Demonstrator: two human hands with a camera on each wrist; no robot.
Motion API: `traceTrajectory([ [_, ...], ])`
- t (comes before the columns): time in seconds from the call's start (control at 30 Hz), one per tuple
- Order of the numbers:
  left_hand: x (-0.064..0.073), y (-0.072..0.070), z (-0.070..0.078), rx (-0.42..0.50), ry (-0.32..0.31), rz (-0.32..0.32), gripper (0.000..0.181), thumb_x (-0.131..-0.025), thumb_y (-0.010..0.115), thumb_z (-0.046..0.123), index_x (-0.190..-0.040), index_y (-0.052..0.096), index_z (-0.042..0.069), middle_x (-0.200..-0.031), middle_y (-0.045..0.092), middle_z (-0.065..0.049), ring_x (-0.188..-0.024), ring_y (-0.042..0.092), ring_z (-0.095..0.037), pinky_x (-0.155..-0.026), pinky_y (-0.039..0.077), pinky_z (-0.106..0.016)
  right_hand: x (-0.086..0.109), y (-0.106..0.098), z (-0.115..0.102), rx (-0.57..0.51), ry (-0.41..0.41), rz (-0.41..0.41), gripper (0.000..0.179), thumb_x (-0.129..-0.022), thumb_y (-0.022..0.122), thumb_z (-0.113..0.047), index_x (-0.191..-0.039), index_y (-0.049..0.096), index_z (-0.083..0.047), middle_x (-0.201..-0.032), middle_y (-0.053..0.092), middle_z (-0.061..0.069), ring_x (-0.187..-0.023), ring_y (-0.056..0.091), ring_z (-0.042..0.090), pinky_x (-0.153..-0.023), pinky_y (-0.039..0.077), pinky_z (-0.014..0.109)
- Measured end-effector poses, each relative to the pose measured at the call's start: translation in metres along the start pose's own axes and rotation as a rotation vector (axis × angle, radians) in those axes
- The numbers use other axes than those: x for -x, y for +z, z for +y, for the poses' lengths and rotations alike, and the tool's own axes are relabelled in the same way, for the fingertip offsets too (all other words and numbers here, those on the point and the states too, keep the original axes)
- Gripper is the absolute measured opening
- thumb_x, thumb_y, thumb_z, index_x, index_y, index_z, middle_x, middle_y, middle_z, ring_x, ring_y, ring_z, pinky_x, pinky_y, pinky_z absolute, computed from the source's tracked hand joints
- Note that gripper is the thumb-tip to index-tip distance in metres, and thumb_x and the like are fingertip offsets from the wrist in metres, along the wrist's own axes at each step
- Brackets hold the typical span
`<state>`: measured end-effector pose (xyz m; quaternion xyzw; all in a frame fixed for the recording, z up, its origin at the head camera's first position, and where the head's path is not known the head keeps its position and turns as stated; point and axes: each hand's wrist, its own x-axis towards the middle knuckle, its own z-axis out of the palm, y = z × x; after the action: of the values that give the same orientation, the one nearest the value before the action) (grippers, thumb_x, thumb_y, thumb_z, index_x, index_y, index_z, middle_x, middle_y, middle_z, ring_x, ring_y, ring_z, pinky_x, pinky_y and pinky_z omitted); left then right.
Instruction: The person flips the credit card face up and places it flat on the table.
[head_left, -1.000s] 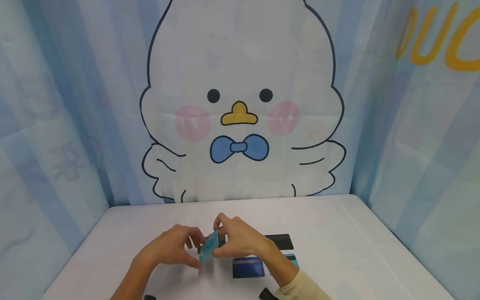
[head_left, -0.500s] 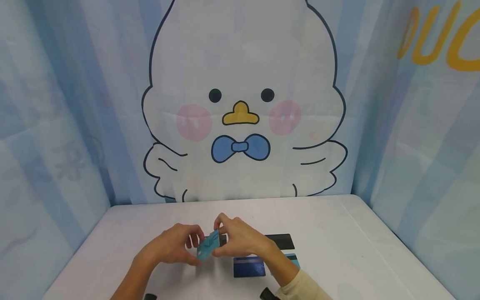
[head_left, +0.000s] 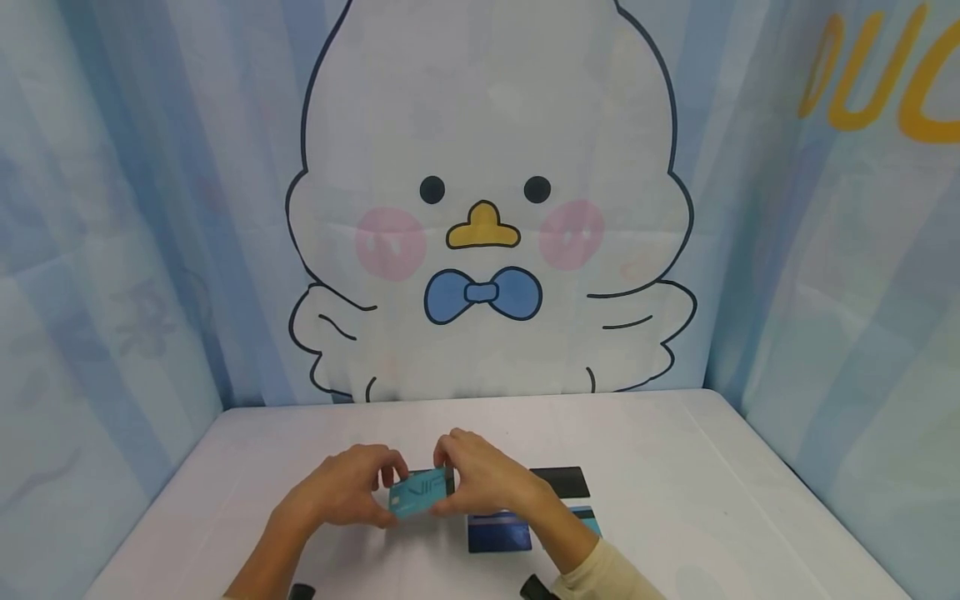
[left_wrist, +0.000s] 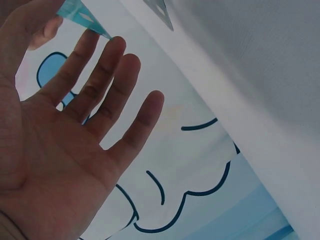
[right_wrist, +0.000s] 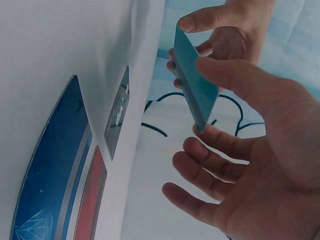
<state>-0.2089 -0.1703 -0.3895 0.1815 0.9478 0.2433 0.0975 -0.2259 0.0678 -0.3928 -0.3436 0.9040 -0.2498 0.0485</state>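
A teal, rectangular, plastic-looking card with dark lettering is being held above the desk, left of the middle, with its lettered face turning toward the near side. In the right wrist view, a grey stripe is running along the card's other face. The left hand is pinching the card's left end, thumb at the near edge and fingertips at the far edge. The right hand is gripping the right end between thumb and fingers; thus each grip is closing on the same card, while the remaining fingers of both hands are extending loosely. Beyond the held card, and partly hidden by it in the head view, a dark grey rectangular card is lying on the desk. To the right, a dark blue card with a pale stripe is lying nearer, a black rectangular card farther, and a light blue card with a black band is showing partly behind the right forearm. A cream sleeve is covering that forearm's lower part. The white desk is supporting the loose cards; beyond it, a pale blue printed fabric backdrop is hanging, bearing a large white duck.
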Motion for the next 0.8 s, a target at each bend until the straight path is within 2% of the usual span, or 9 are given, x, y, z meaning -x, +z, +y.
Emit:
traceTrajectory([
  [0.23, -0.002, 0.003, -0.001, -0.04, -0.024, -0.016, 0.044, -0.068, 0.096, 0.023, -0.106, 0.074, 0.024, -0.093, 0.065, 0.006, -0.087, 0.056, -0.017, -0.077, 0.051, -0.044, 0.001, 0.001, -0.002, 0.034, 0.024, -0.057, 0.045, -0.077, 0.092, -0.03, -0.111, 0.067, -0.011, -0.097, 0.059, -0.005, -0.087, 0.05, 0.004, -0.078, 0.048, 0.019],
  [0.5, -0.005, 0.01, -0.001, -0.088, -0.002, -0.039, 0.042, -0.068, 0.096, 0.022, -0.105, 0.076, 0.022, -0.092, 0.064, 0.007, -0.087, 0.055, -0.017, -0.08, 0.052, -0.046, 0.0, 0.005, -0.001, 0.054, 0.045, -0.103, 0.042, -0.075, 0.093, -0.025, -0.11, 0.072, -0.01, -0.094, 0.065, -0.007, -0.085, 0.056, 0.003, -0.076, 0.051, 0.019],
  [0.67, -0.009, 0.013, 0.003, -0.119, -0.034, -0.083, 0.041, -0.069, 0.096, 0.021, -0.106, 0.078, 0.022, -0.092, 0.064, 0.007, -0.086, 0.055, -0.016, -0.084, 0.053, -0.047, -0.001, 0.01, -0.001, 0.102, 0.072, -0.109, 0.039, -0.071, 0.095, -0.025, -0.102, 0.075, -0.013, -0.089, 0.066, -0.009, -0.078, 0.055, 0.002, -0.071, 0.05, 0.021],
  [0.8, -0.013, 0.016, 0.007, -0.145, -0.067, -0.116, 0.041, -0.068, 0.096, 0.019, -0.106, 0.079, 0.022, -0.092, 0.065, 0.007, -0.086, 0.057, -0.015, -0.085, 0.054, -0.046, -0.002, 0.014, -0.002, 0.125, 0.114, -0.129, 0.039, -0.071, 0.096, -0.026, -0.102, 0.076, -0.014, -0.086, 0.064, -0.01, -0.075, 0.054, 0.003, -0.067, 0.048, 0.022],
])
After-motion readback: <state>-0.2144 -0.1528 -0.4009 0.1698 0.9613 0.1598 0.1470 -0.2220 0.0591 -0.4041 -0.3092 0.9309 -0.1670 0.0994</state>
